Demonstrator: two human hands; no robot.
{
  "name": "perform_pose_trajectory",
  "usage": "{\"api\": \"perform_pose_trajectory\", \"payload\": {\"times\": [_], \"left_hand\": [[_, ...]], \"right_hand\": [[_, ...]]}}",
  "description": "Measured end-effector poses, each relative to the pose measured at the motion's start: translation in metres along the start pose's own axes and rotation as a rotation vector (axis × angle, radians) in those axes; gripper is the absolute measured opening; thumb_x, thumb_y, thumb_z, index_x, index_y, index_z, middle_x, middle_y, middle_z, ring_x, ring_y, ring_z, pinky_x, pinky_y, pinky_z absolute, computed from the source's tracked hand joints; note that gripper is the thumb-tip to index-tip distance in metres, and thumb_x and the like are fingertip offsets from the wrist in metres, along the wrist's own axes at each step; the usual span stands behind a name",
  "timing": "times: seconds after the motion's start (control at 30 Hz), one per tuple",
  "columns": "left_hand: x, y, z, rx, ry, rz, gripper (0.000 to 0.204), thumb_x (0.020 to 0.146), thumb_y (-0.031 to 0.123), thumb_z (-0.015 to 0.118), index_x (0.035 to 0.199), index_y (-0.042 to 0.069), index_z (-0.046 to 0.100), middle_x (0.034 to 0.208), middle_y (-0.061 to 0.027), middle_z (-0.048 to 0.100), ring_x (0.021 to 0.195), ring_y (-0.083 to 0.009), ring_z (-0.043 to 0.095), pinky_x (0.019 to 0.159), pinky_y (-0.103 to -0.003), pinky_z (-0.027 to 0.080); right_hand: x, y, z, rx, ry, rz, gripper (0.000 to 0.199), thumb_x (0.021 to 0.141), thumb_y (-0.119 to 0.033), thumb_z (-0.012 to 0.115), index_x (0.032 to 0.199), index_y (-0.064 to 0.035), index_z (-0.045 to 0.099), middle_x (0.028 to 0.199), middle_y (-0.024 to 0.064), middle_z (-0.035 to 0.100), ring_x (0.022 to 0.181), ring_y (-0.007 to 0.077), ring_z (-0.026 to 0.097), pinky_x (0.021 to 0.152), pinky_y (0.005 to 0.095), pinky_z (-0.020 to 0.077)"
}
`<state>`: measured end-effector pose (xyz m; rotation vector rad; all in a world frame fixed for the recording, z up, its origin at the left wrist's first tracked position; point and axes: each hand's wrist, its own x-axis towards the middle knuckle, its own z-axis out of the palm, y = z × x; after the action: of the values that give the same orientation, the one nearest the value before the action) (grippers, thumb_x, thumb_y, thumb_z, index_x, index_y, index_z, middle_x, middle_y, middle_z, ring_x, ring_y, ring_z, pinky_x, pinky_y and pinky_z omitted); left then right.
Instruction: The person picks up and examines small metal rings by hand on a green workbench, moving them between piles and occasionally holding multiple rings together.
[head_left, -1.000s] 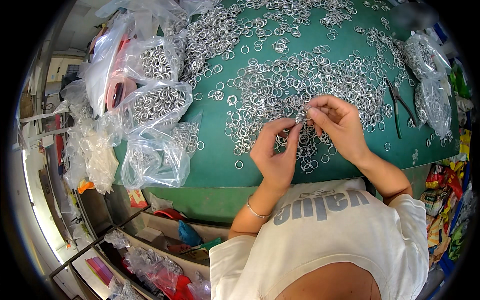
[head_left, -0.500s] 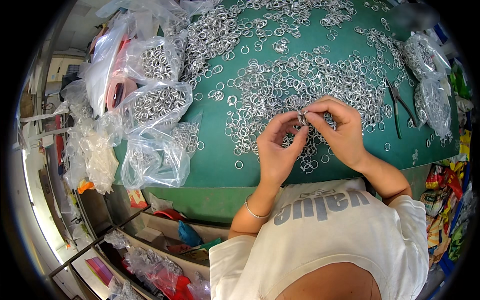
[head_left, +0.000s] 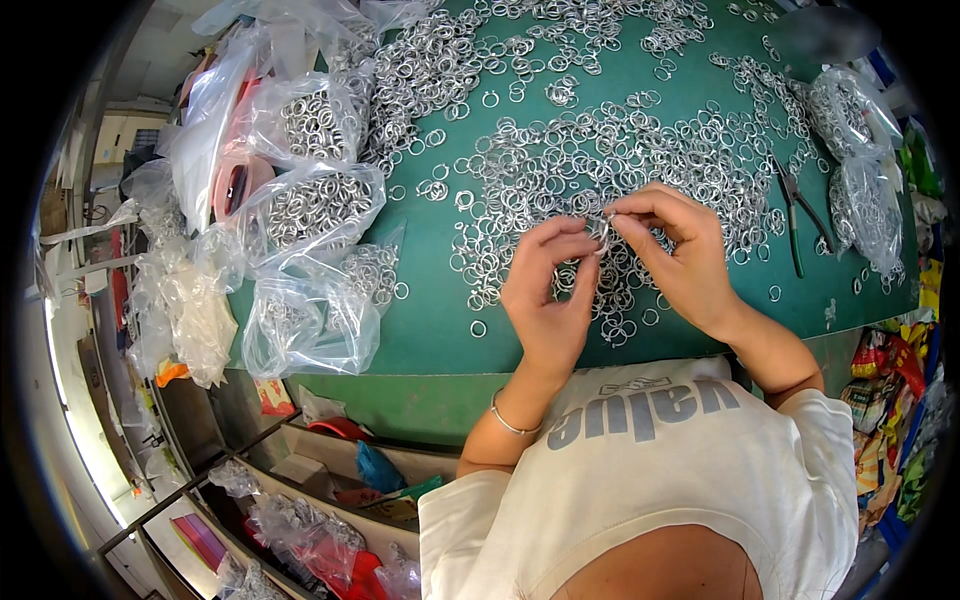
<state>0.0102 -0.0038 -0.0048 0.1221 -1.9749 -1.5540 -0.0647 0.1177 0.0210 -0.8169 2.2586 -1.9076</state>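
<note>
Both hands raised just above the green table (head_left: pixel 440 330), fingertips meeting near its middle; left hand (head_left: pixel 548 290) with thumb and forefinger pinched narrow on a small metal ring (head_left: pixel 603 228); right hand (head_left: pixel 680 255) pinched on the same ring from the other side, fingers curled close; the ring sits exactly between the two sets of fingertips, held up over the loose rings (head_left: pixel 600 150) spread across the tabletop; whether it is one ring or two joined cannot be told at this size.

Thin bracelet (head_left: pixel 508 420) on the left wrist; white shirt (head_left: pixel 660 480) fills the lower frame.

Loose rings lie thickest beyond and beneath the hands, thinning toward the near table edge; a few single rings apart near the left hand.

Clear plastic bags of rings (head_left: pixel 315 205) heaped at the table's left edge, well apart from the hands; one slack bag (head_left: pixel 305 325) hangs over the near-left corner; two more bags of rings (head_left: pixel 860 150) at the far right.

Pliers with dark handles (head_left: pixel 800 215) lie flat on the table to the right of the right hand, near but not touching it.
</note>
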Motion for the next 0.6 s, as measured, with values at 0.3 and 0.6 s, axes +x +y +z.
{"api": "perform_pose_trajectory", "payload": {"times": [0.3, 0.6], "left_hand": [[0.000, 0.007, -0.001, -0.351, -0.037, -0.332, 0.020, 0.074, -0.009, 0.064, 0.092, -0.005, 0.060, 0.096, -0.0100, 0.060, 0.084, -0.0146, 0.059, 0.073, -0.024, 0.048], [0.004, 0.002, -0.006, -0.308, -0.194, -0.359, 0.021, 0.076, -0.009, 0.062, 0.096, -0.004, 0.060, 0.095, -0.0084, 0.058, 0.080, -0.0114, 0.057, 0.068, -0.022, 0.048]], "right_hand": [[-0.001, -0.003, -0.004, 0.296, -0.078, 0.250, 0.010, 0.083, 0.000, 0.059, 0.092, 0.0033, 0.060, 0.082, 0.0047, 0.062, 0.074, 0.0074, 0.058, 0.065, 0.0219, 0.0490], [-0.002, -0.002, -0.003, 0.384, -0.120, 0.287, 0.010, 0.085, 0.000, 0.056, 0.094, 0.0040, 0.058, 0.082, 0.0043, 0.061, 0.073, 0.0068, 0.057, 0.063, 0.0207, 0.0477]]}}
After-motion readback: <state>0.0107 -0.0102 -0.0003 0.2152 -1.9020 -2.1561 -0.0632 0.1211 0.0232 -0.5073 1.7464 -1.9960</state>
